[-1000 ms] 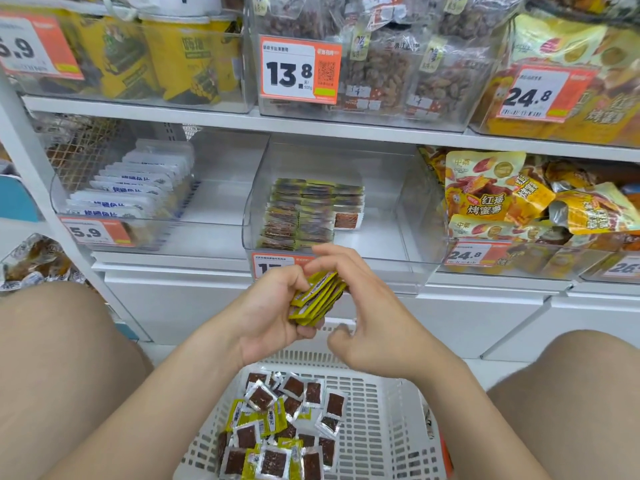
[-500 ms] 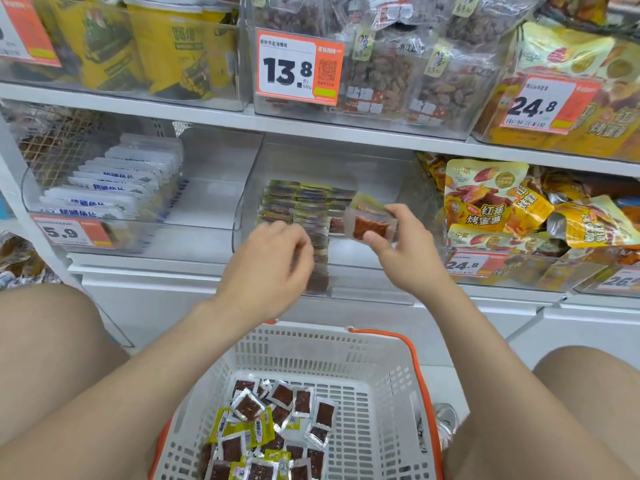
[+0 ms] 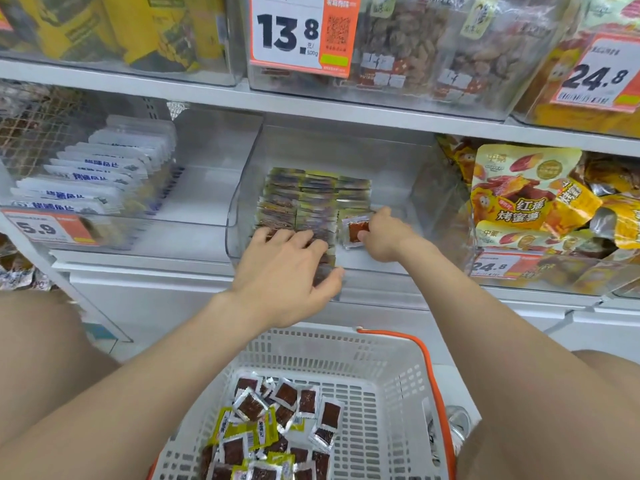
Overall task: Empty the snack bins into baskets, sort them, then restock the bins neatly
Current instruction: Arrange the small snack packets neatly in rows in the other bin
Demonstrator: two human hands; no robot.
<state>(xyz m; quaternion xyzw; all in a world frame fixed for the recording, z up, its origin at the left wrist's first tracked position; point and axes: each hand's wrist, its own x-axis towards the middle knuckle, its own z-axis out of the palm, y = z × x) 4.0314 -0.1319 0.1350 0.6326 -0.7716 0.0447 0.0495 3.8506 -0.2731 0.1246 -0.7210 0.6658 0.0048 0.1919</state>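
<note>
The clear middle bin (image 3: 242, 206) on the lower shelf (image 3: 145, 268) holds three tidy rows of snack packets (image 3: 311, 199). The rows run from near to far, and the packets overlap like tiles. The left hand (image 3: 291, 271) lies over the near end of these rows, fingers spread and almost straight, pressing on the packets without gripping any; its thumb reaches the bin's near rim. The right hand (image 3: 384, 237) pinches a single red-windowed packet (image 3: 354, 232) between thumb and fingertips. This packet sits just right of the rows, face up, its long axis pointing near to far. Nearer, between the knees, a white basket (image 3: 391, 393) holds loose packets (image 3: 277, 427) in a jumble.
</note>
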